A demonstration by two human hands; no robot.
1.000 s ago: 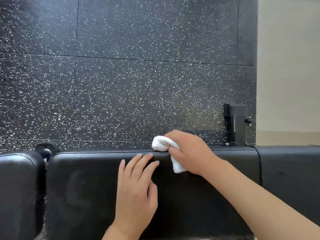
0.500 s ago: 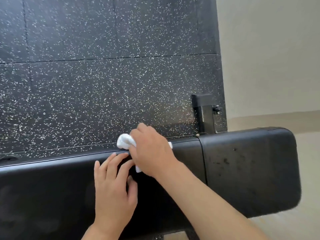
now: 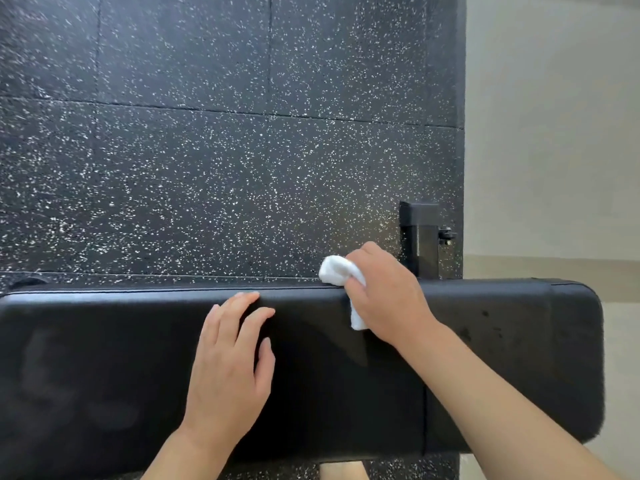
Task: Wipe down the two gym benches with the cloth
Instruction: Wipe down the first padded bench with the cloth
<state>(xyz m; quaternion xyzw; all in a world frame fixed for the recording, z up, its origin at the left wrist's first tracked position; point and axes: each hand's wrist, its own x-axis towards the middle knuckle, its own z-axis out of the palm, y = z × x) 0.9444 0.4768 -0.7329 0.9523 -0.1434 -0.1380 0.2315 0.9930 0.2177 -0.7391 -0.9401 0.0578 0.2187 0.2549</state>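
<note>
While the white cloth was gripped by the right hand at the bench pad far edge, the left hand was rested flat, fingers straight; pad's long axis ran left-right

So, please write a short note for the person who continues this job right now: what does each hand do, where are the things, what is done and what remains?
Right hand: grips the white cloth and presses it on the far top edge of the black bench pad.
Left hand: open, fingers flat on the pad, to the left of the cloth.
Done: cannot tell how much is already wiped; faint smears show on the left part of the pad.
Left: dark spots on the short end pad at the right need wiping. The second bench is not in view.
</note>
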